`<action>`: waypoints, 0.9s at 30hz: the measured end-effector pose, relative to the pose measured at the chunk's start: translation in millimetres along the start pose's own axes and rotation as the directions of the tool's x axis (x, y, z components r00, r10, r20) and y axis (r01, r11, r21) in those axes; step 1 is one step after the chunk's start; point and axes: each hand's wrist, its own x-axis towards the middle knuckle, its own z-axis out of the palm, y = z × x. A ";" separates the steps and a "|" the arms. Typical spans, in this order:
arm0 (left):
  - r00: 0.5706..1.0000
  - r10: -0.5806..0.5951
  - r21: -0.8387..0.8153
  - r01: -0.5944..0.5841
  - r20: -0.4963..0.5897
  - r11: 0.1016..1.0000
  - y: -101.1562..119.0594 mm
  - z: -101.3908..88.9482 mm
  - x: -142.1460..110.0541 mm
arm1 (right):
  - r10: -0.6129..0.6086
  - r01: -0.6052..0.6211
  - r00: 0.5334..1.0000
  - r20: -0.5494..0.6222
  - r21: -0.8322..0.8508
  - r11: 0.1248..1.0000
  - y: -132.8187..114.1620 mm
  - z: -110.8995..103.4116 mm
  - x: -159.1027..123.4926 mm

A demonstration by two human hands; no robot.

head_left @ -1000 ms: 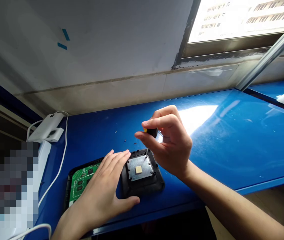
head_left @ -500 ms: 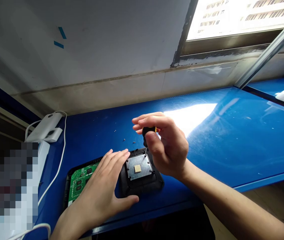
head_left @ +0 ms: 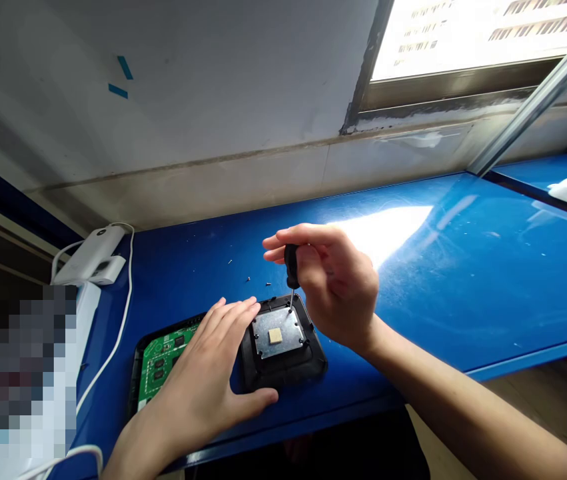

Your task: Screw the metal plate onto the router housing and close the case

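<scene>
1. Two hands are at work before us: the right hand is clamped on a dark screwdriver, thumb against its handle, with some fingers stretched past it.
2. Our left hand lies palm down, fingers side by side and thumb apart, gripping nothing; its fingertips reach the far left corner of the black cover, though we cannot tell how hard they press.
3. That cover lies flat on the blue table, just right of the green circuit board. On it sits a metal plate, the screwdriver's tip standing at its far edge.
4. We judge the cover light and stiff, likely plastic, and apt to skid on the smooth table; we would hold it by its raised rim.
5. The plate looks thin, rigid and slick, so we would take it by its edges, sparing the pale square pad, probably soft and easily dented.
6. We would grasp the screwdriver by its thick handle; the tiny screws beyond the cover need a fingertip pinch.
</scene>
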 end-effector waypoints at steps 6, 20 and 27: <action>1.000 0.016 0.013 -0.016 0.000 1.000 -0.3 -0.3 0.7 | 0.012 -0.012 1.000 -0.004 0.024 1.000 2.3 -1.0 2.1; 0.999 0.030 0.006 -0.030 -0.028 1.000 -2.2 1.3 -0.1 | 0.124 -0.134 0.989 0.083 0.136 0.982 3.8 -2.3 4.8; 0.999 0.032 0.012 -0.032 -0.033 0.999 -1.7 1.1 0.7 | 0.117 -0.135 0.989 0.088 0.254 0.958 3.5 2.9 1.9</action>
